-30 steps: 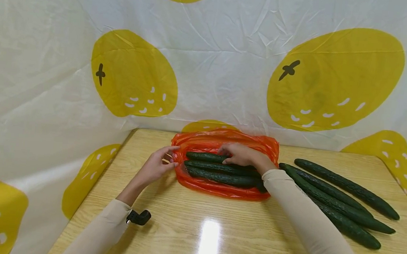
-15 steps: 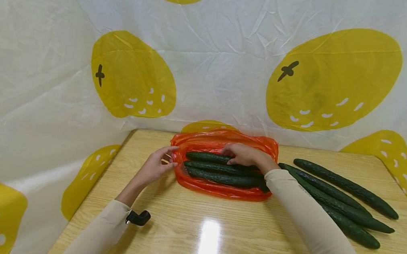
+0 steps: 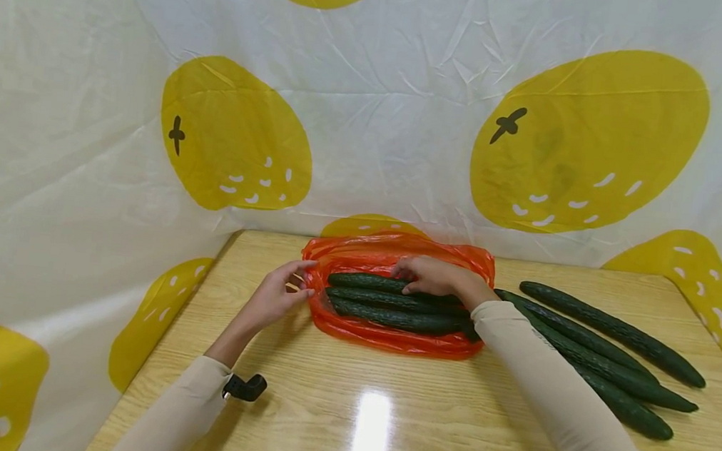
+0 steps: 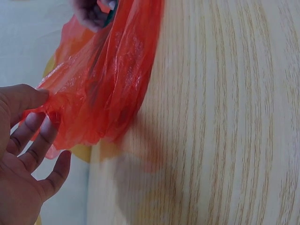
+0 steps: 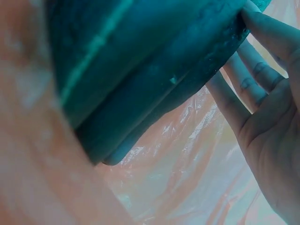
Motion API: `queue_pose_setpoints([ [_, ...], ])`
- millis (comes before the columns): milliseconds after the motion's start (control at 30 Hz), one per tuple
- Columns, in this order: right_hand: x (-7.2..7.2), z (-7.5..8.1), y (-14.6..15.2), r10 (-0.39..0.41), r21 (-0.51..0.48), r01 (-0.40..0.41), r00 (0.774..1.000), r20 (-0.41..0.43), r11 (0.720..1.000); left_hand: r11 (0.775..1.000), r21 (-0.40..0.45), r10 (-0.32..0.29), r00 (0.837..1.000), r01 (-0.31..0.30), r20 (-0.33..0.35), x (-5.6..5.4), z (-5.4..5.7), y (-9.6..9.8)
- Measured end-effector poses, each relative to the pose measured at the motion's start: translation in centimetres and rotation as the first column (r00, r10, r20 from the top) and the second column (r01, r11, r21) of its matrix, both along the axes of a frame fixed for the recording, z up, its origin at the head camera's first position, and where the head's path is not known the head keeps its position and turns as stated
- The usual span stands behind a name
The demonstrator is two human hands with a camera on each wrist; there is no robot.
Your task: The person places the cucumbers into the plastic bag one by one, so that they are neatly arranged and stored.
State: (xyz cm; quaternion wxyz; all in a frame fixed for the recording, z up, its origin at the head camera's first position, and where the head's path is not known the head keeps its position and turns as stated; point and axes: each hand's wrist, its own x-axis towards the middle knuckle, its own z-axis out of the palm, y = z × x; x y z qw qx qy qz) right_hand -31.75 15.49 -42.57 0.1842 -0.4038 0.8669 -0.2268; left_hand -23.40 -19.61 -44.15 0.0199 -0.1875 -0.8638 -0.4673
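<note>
A red plastic bag (image 3: 389,340) lies on the table with its mouth open and several dark green cucumbers (image 3: 404,319) side by side inside. At the bag's left end my left hand (image 3: 269,298) pinches the plastic; in the left wrist view its thumb and fingers hold the crumpled edge of the bag (image 4: 112,84). My right hand (image 3: 430,275) reaches into the bag over the farthest cucumber (image 3: 359,281). In the right wrist view that hand (image 5: 267,108) has its thumb and fingers around a cucumber (image 5: 201,65); some fingertips are hidden behind it.
Several more cucumbers (image 3: 612,332) lie fanned out on the wooden table (image 3: 292,420) right of the bag, partly under the right forearm. A white sheet (image 3: 386,156) printed with yellow fruit hangs behind and to the left. A black wrist device (image 3: 246,387) sits on the left sleeve.
My right hand has shifted slightly to the right along the far cucumber. The left hand stays at the bag's edge, and the loose cucumbers lie as before.
</note>
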Motion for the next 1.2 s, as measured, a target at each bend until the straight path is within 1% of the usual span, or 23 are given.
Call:
queue_pose_setpoints([
  [167,0.1,0.2,0.2,0.022,0.006,-0.022,0.999,-0.049,1.0,1.0,-0.005,0.002,1.0,-0.002,0.004,0.0,-0.1,0.0],
  [233,0.2,0.3,0.5,0.022,0.006,-0.022,0.998,-0.053,1.0,1.0,-0.006,-0.001,1.0,0.001,0.004,0.0,-0.1,0.0],
  [367,0.6,0.8,1.2,0.019,-0.003,-0.02,0.999,-0.046,1.0,1.0,-0.004,-0.006,1.0,0.006,0.006,0.1,-0.1,0.0],
  [500,1.3,1.7,2.1,0.019,-0.026,-0.02,0.999,-0.03,0.999,1.0,-0.006,-0.004,1.0,0.004,0.006,0.1,-0.1,0.0],
  [567,1.4,2.1,2.5,0.006,-0.021,-0.007,1.0,-0.019,1.0,1.0,-0.007,0.002,1.0,-0.002,0.006,0.1,0.0,0.1],
  [733,2.1,3.2,3.5,-0.056,0.006,0.056,0.998,0.027,0.998,1.0,-0.008,0.009,1.0,-0.009,0.008,0.1,0.0,0.2],
  [833,2.8,4.1,4.0,-0.066,-0.01,0.067,0.997,0.043,0.998,1.0,-0.011,0.005,1.0,-0.005,0.014,0.1,0.1,0.1],
  [1033,4.0,5.6,5.4,-0.069,-0.076,0.072,0.997,0.035,0.995,1.0,-0.016,0.014,0.999,-0.013,0.032,0.1,0.1,0.1],
  [1200,4.6,6.4,7.1,-0.074,-0.144,0.085,0.994,0.078,0.986,1.0,-0.014,0.016,0.999,-0.016,0.037,0.2,0.3,0.2],
])
